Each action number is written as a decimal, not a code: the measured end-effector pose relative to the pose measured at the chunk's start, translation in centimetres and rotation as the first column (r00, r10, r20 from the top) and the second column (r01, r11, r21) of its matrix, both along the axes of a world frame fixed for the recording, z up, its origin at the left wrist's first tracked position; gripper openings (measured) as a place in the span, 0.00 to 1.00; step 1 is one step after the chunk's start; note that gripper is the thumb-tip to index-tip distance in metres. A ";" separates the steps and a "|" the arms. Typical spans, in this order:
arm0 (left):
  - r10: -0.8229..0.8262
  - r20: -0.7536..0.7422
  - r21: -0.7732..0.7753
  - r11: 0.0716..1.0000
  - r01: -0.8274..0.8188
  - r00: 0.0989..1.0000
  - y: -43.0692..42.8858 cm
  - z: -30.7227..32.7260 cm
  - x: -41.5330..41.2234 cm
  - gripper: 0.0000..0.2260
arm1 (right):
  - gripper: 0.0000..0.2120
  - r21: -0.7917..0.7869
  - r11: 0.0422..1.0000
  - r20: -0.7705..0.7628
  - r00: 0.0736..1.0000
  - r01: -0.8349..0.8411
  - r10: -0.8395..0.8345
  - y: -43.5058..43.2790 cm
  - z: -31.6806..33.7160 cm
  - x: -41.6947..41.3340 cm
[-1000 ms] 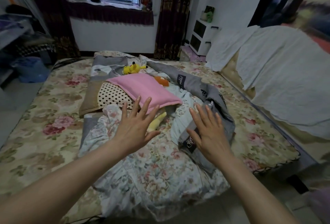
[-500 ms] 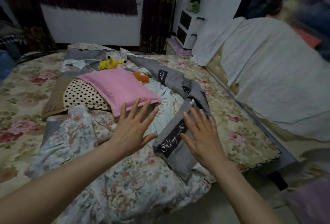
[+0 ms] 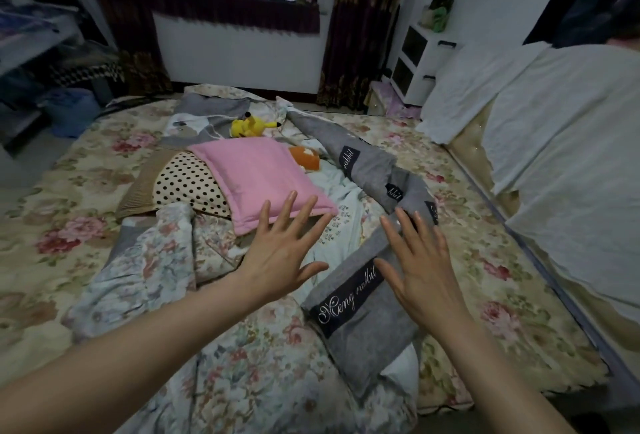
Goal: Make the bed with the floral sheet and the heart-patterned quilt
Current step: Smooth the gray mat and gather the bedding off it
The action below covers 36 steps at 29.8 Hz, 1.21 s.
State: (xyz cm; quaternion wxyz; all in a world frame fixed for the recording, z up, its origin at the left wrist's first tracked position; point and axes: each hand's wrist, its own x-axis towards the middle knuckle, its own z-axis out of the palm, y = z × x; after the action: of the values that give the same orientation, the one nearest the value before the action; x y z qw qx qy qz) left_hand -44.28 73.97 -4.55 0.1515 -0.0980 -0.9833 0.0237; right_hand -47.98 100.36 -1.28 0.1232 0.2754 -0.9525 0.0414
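A beige floral sheet [image 3: 69, 233] with pink roses covers the mattress. On it lies a crumpled quilt [image 3: 242, 364]: a pale flowered side, a light blue part with small motifs [image 3: 341, 226], and a grey band lettered "Meng rabbit" [image 3: 363, 323]. My left hand [image 3: 280, 253] is held over the quilt with its fingers spread, just short of a pink pillow [image 3: 256, 177]. My right hand [image 3: 419, 260] is spread the same way over the grey band. Neither hand holds anything.
A polka-dot pillow [image 3: 187, 184] lies under the pink one, with a yellow plush toy [image 3: 249, 125] and an orange one [image 3: 304, 160] behind. A headboard draped in white cloth [image 3: 554, 156] runs along the right. A white shelf unit [image 3: 419, 63] and a blue bin [image 3: 69, 115] stand beyond the bed.
The view has come closer to the quilt and shifted a little. Both hands stay spread above it, the right one now over the grey lettered band.
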 end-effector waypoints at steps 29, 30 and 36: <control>0.149 0.244 -0.017 0.989 -0.149 0.958 24.3 -7.7 -13.2 0.37 | 0.32 -0.034 0.982 0.206 0.960 -0.188 0.191 19.7 -8.6 -14.7; 0.141 0.255 -0.006 0.989 -0.144 0.957 24.5 -8.5 -14.1 0.37 | 0.32 -0.020 0.982 0.218 0.958 -0.187 0.187 19.7 -9.5 -15.6; 0.132 0.398 0.011 0.989 -0.149 0.908 25.3 -12.8 -17.0 0.37 | 0.33 -0.001 0.983 0.265 0.948 -0.181 0.175 19.1 -13.4 -18.6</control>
State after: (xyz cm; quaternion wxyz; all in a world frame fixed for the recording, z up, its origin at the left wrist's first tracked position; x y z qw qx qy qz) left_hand -61.30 99.25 -17.34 -0.0507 -0.0264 -0.9983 -0.0061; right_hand -66.55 119.43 -14.70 -0.0121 0.3537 -0.9321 0.0774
